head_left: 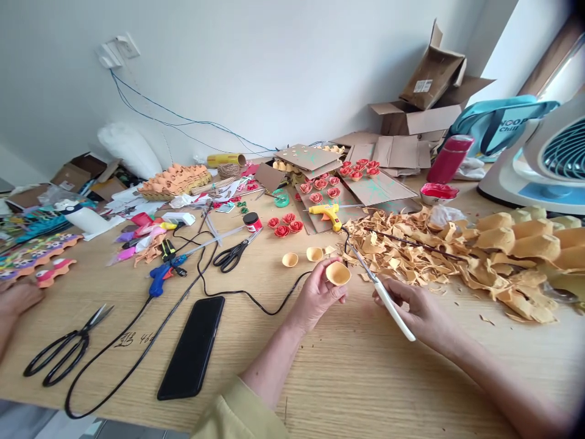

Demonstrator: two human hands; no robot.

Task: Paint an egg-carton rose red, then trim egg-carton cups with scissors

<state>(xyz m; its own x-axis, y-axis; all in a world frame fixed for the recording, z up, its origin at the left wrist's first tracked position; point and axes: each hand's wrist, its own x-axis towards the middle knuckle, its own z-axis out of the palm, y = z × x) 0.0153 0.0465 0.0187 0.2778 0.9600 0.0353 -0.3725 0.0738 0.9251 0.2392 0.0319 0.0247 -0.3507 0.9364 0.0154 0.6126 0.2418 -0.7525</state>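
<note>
Near the middle of the table my left hand (316,296) holds a small yellow carton cup (338,274), its opening turned toward me. To its right, my right hand (414,308) grips white-handled scissors (393,309), whose blades point up and left, apart from the cup. Two similar cups, one on the left (289,260) and one on the right (315,253), sit on the table just beyond my left hand. Yellow carton scraps (402,244) lie heaped behind my right hand.
A yellow glue gun (326,213) and red paper roses (286,225) lie farther back. Left are a black phone (192,347), black scissors (68,350), a blue glue gun (162,274) and cables. Another person's hand (21,296) rests at the left edge. A fan (539,164) stands right.
</note>
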